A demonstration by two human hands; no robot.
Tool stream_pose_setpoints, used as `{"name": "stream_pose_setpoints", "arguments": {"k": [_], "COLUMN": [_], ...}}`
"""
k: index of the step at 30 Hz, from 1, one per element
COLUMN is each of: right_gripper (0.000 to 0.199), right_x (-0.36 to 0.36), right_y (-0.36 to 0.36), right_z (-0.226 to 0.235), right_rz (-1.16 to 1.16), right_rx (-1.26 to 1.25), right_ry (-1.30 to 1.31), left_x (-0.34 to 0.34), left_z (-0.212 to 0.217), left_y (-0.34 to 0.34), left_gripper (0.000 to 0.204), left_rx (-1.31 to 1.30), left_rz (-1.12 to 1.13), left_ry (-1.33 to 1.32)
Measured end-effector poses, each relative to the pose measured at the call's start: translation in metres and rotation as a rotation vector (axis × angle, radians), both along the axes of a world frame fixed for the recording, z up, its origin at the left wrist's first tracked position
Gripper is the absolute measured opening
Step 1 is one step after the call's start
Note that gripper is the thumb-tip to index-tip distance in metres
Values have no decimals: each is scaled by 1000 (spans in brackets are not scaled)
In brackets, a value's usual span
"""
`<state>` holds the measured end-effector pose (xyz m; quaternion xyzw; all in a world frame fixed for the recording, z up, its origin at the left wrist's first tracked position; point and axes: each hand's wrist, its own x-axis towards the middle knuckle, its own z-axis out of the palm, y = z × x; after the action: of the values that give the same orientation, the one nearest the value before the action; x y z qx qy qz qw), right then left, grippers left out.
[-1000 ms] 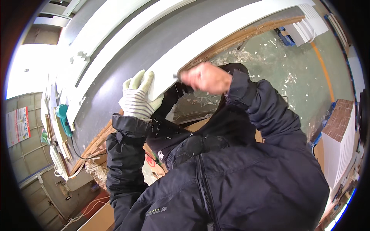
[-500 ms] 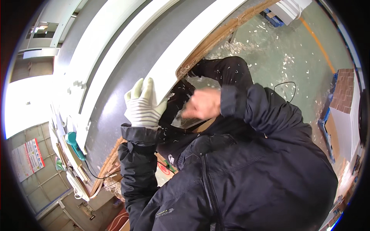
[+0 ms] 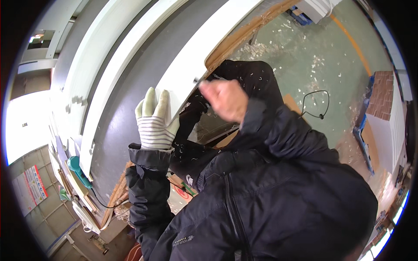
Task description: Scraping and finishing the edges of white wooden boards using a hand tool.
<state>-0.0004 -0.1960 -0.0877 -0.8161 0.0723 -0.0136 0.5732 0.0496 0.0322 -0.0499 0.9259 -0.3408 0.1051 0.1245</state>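
A long white board (image 3: 191, 56) lies along the near edge of the grey table (image 3: 135, 87). My left hand (image 3: 153, 119), in a white glove with grey stripes, grips the board's near end, fingers on its top face and thumb at its edge. Closed and bare, my right hand (image 3: 226, 100) is at the board's right edge, smeared by motion. A small dark tip (image 3: 196, 81) pokes out past its fingers, close to the board's edge. The rest of what that hand holds is hidden.
More long white boards (image 3: 115, 65) lie parallel farther left on the table. A teal power tool (image 3: 77, 167) with a cord is at the table's lower left end. White scraps (image 3: 315, 65) litter the green floor, where a black cord (image 3: 321, 115) loops. Stacked panels (image 3: 383, 126) stand right.
My right hand has moved up to the board's edge, and a dark tip now shows at its fingers. My left hand keeps its hold on the board. The view has shifted slightly.
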Motion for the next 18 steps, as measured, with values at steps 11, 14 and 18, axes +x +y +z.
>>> {"name": "stream_pose_setpoints", "arguments": {"k": [11,14,18], "right_gripper": [55,47,47], "right_x": [1,-21,-37], "right_y": [32,96,115], "right_z": [3,-3,-1], "right_rz": [-67,190,553], "right_rx": [83,-83,-214], "right_ry": [-52,-15,-38], "left_x": [27,33,37], "left_z": [14,19,23], "left_y": [85,84,84], "left_gripper": [88,73,68], "left_rx": [92,108,140], "left_rz": [-211,-230,-207], "left_ry": [188,133,188]}}
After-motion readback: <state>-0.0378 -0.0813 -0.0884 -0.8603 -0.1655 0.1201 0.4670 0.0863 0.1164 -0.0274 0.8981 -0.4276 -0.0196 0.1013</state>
